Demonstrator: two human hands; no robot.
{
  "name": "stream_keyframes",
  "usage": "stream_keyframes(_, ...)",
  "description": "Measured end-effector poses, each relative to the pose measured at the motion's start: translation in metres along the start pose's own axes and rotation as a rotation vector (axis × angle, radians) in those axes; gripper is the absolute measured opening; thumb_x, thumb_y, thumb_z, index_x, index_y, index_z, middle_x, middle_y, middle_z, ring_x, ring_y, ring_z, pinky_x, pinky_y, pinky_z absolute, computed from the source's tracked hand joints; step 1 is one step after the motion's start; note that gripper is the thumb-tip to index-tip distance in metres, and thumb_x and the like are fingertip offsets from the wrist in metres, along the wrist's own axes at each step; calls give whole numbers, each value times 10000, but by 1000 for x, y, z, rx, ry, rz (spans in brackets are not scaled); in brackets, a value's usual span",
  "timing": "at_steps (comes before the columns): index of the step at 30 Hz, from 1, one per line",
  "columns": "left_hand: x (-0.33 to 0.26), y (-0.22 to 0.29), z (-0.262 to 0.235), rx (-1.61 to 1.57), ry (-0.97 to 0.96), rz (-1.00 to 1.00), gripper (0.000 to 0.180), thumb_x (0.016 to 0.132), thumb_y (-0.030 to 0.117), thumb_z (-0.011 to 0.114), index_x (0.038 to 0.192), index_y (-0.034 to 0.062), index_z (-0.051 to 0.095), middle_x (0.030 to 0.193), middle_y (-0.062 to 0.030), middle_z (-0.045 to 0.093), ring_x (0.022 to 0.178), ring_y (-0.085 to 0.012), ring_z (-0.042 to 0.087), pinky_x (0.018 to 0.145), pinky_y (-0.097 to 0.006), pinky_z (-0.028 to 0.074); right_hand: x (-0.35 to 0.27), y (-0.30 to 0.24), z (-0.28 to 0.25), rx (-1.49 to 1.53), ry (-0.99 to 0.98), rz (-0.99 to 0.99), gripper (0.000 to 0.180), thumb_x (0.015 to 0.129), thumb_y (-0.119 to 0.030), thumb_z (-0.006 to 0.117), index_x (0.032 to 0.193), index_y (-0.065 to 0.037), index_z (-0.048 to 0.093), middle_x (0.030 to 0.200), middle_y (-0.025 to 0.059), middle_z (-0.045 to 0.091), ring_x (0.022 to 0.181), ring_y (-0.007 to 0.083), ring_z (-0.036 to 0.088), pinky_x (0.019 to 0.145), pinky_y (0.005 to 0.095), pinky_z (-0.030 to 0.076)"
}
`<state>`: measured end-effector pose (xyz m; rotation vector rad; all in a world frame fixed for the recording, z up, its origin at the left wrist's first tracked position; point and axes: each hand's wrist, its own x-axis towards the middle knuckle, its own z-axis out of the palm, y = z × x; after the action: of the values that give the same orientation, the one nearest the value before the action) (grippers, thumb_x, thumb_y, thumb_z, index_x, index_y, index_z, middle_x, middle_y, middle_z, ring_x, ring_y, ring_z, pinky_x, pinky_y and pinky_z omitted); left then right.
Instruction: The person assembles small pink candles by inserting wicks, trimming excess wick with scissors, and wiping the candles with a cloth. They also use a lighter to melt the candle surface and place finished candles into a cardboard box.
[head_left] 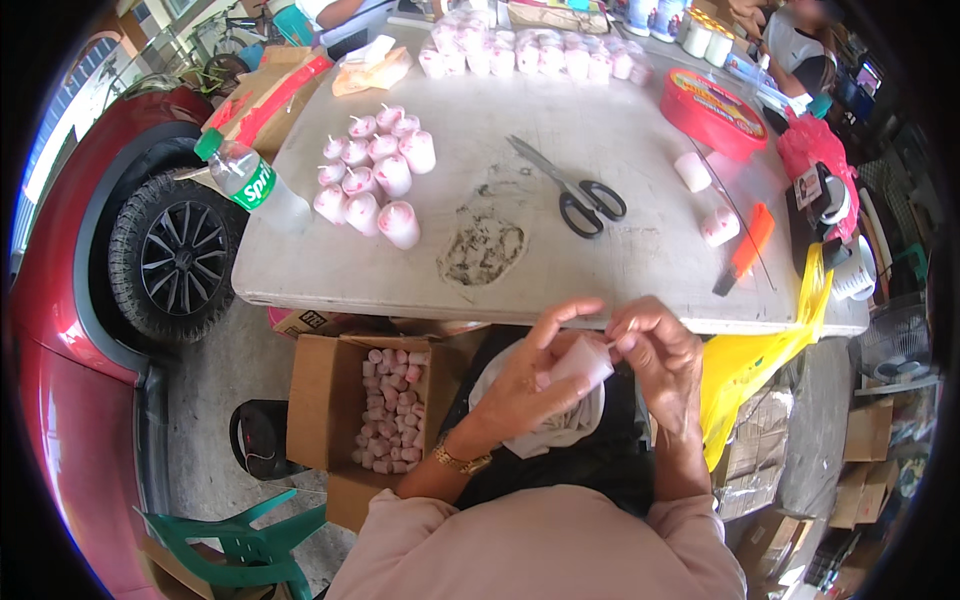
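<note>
Just past the table's near edge, my left hand (pixel 515 395) is wrapped round a pale pinkish-white candle (pixel 582 364), tilted with one end toward the right. My right hand (pixel 657 355) is closed in a pinch at that end, where a bit of white wick shows between thumb and finger. A group of similar candles (pixel 362 180) with short wicks stands on the left of the table. Black-handled scissors (pixel 580 195) lie half open in the middle. Two more candles (pixel 692 172) sit at the right, near an orange cutter knife (pixel 750 248) and a thin rod (pixel 738 212).
On the white table (pixel 350 270) are a green-capped bottle (pixel 255 185), bagged candles (pixel 530 52) and a red round tub (pixel 712 113). Below stand a cardboard box (pixel 322 400) of small pink candles and a green chair (pixel 240 550). A yellow bag (pixel 760 355) hangs right; a red car (pixel 70 330) is left.
</note>
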<state>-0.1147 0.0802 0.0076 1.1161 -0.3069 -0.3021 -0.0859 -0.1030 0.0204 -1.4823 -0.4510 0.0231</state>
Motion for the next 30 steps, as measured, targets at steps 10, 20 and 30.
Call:
stream_keyframes(10,-12,-21,-11,-973,-393,-15,677,734,206,762,1295,25,430,1191,-191,509,742,-185,631,916,-383,528,0,7,11,1036,-149,54,175,1002,-250,512,988,-76,522,659,62,583,842,286,624,762,449,502)
stream_keyframes(20,-16,-5,-7,-439,113,33,455,762,153,776,1134,30,544,881,-47,604,668,-77,550,662,-236,464,-10,17,25,543,-168,-98,204,1030,-237,438,986,-64,536,641,45,510,691,200,567,676,329,468)
stream_keyframes(30,-28,-12,-1,215,428,119,169,768,91,746,898,21,665,831,-1,646,755,-51,584,680,-219,477,-22,16,40,-226,-112,-261,204,792,153,489,825,-36,558,690,89,505,578,239,507,536,308,399)
